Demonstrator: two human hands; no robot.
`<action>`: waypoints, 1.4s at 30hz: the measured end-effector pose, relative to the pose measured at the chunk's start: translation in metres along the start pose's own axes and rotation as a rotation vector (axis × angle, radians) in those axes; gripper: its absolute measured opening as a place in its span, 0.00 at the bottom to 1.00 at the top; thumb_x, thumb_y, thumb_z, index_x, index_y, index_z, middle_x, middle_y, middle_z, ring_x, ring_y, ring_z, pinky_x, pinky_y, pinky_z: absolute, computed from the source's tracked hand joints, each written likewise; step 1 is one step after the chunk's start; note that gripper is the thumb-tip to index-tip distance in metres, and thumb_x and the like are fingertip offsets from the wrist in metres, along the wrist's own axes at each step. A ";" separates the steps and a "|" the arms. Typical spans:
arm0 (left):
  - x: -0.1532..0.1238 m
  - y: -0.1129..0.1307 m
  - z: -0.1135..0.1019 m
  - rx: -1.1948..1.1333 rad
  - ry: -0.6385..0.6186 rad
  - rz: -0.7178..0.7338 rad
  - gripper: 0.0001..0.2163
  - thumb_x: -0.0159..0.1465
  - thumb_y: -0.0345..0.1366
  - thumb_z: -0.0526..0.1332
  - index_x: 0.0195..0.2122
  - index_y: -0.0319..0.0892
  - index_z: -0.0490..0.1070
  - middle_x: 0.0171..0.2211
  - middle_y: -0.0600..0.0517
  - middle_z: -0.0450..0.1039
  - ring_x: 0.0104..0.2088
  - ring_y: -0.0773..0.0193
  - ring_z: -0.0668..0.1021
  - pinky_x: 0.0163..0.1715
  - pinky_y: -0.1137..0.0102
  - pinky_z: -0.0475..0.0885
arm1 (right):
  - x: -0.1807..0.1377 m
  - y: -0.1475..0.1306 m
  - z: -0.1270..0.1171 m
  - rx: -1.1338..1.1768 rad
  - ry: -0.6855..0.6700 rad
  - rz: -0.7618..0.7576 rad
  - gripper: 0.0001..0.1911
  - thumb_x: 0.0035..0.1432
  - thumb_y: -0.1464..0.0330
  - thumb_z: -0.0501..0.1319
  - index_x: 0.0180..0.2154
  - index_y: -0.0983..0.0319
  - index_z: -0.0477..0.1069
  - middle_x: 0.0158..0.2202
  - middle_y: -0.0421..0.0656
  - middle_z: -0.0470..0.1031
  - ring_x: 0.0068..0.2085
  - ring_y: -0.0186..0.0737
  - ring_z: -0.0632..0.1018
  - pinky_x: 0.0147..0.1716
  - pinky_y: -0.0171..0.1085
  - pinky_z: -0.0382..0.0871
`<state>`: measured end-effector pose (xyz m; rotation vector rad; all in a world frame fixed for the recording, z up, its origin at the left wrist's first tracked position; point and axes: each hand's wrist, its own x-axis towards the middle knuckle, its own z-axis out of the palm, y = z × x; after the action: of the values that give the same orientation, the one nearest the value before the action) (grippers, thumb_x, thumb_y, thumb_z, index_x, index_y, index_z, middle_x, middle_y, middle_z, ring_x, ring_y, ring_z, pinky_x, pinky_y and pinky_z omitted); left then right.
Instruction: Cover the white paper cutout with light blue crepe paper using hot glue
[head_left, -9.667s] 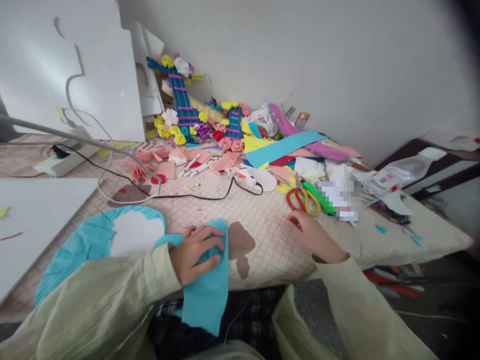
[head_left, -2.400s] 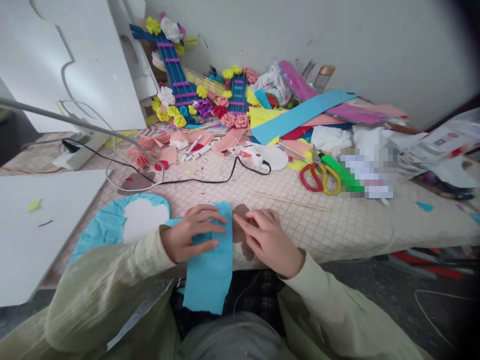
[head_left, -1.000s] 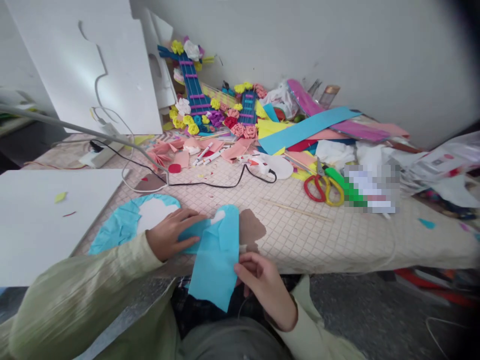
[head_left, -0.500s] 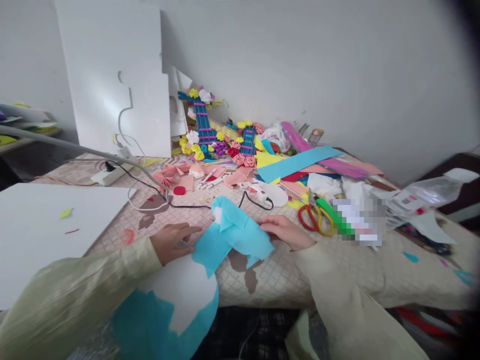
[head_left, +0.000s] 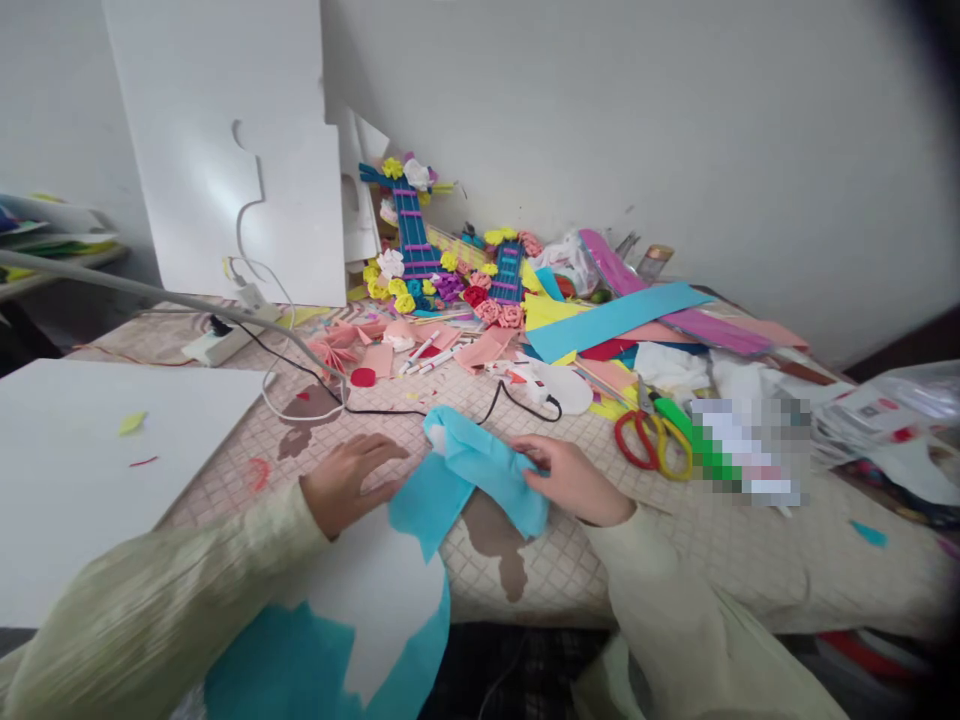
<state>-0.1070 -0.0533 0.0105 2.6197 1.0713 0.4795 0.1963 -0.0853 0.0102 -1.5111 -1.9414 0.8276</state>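
Note:
A light-blue crepe paper strip (head_left: pixel 480 475) lies crumpled on the checked table cover (head_left: pixel 637 530). It joins a round white board edged in the same blue paper (head_left: pixel 360 620), which hangs over the table's near edge. My left hand (head_left: pixel 346 483) rests flat on the board's top with fingers stretched out, touching the blue paper. My right hand (head_left: pixel 574 478) is on the strip's right end, fingers curled onto it.
Red and yellow scissors (head_left: pixel 649 445) and a green tool lie right of my right hand. A glue gun (head_left: pixel 529 378) with a black cable (head_left: pixel 390 408), markers, paper flowers (head_left: pixel 450 285) and coloured sheets (head_left: pixel 615 315) crowd the back. White foam boards stand at the left (head_left: pixel 225 150) and lie flat (head_left: pixel 90 450).
The round board has swung from flat on the table to overhanging the near edge. The blue strip, earlier hanging down, is now bunched on the table under my right hand.

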 end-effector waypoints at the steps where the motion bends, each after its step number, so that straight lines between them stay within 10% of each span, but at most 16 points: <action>1: 0.009 0.004 0.000 0.014 0.040 0.043 0.14 0.62 0.40 0.50 0.47 0.42 0.64 0.45 0.47 0.69 0.46 0.55 0.69 0.45 0.59 0.63 | -0.001 -0.002 0.000 -0.077 0.021 -0.019 0.20 0.47 0.76 0.54 0.44 0.63 0.69 0.42 0.45 0.74 0.42 0.41 0.74 0.44 0.42 0.68; 14: 0.071 0.019 0.050 0.124 0.034 0.439 0.15 0.65 0.38 0.47 0.45 0.40 0.69 0.50 0.48 0.70 0.50 0.58 0.70 0.51 0.58 0.59 | -0.029 -0.015 0.036 -0.569 -0.003 -0.211 0.24 0.60 0.60 0.49 0.55 0.64 0.60 0.59 0.47 0.56 0.60 0.49 0.57 0.57 0.52 0.52; 42: 0.083 0.028 0.046 0.121 0.054 0.429 0.15 0.62 0.34 0.52 0.49 0.35 0.65 0.49 0.42 0.68 0.49 0.53 0.69 0.46 0.56 0.66 | -0.051 0.001 0.034 -0.192 0.264 -0.210 0.20 0.57 0.62 0.53 0.50 0.64 0.66 0.53 0.50 0.65 0.53 0.45 0.66 0.51 0.47 0.64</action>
<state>-0.0148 -0.0191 -0.0043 2.9676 0.5592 0.5910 0.1836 -0.1399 -0.0161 -1.4095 -1.9777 0.3411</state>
